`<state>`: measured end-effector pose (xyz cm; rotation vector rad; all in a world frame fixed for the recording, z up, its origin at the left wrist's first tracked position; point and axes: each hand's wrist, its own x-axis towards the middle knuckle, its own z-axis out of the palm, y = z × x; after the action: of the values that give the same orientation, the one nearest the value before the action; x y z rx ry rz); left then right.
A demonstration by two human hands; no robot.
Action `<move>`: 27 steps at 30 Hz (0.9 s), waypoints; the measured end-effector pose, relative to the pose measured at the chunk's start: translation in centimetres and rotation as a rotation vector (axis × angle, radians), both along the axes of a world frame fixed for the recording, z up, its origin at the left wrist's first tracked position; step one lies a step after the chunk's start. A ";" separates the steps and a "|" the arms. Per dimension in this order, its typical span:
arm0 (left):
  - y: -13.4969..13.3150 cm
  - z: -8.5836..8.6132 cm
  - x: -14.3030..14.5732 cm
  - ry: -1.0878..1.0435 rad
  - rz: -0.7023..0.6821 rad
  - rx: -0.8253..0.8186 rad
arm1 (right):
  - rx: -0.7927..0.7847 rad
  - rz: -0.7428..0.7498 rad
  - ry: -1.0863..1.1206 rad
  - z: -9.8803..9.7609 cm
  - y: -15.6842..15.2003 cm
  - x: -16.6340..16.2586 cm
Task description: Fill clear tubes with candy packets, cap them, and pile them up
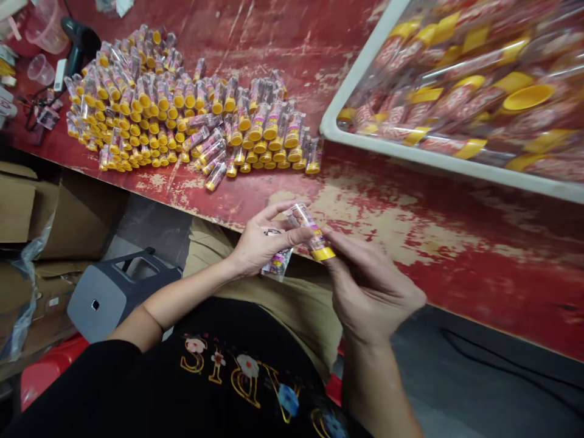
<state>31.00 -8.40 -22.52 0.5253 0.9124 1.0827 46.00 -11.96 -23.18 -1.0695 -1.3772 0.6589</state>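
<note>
Just off the table's front edge, my left hand [260, 243] is closed round a small clear tube [304, 220] with a purple-and-yellow label and a yellow cap. The tube is tilted, its capped end pointing down toward my right. Clear printed plastic wrappers [277, 264] are also tucked in my left hand and hang below the palm. My right hand [371, 283], slightly blurred, has its thumb and fingers closed at the yellow-capped end of the tube. Part of its grip is hidden behind the fingers.
Many similar capped tubes [150, 115] lie stacked on the worn red table [292, 36]. At right stands a white-rimmed bin [438, 161] of larger yellow-capped tubes. A black heat gun [79, 45] lies at far left. Below are cardboard boxes [86, 213] and a grey appliance [109, 295].
</note>
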 end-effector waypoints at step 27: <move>1.0 -1.4 -1.4 0.012 0.371 -0.148 | 0.095 -0.256 -0.072 -1.3 9.1 -4.3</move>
<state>29.65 -7.38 -23.90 0.2434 1.1194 1.3327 41.66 -2.83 -24.48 -1.1776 -1.2919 0.3674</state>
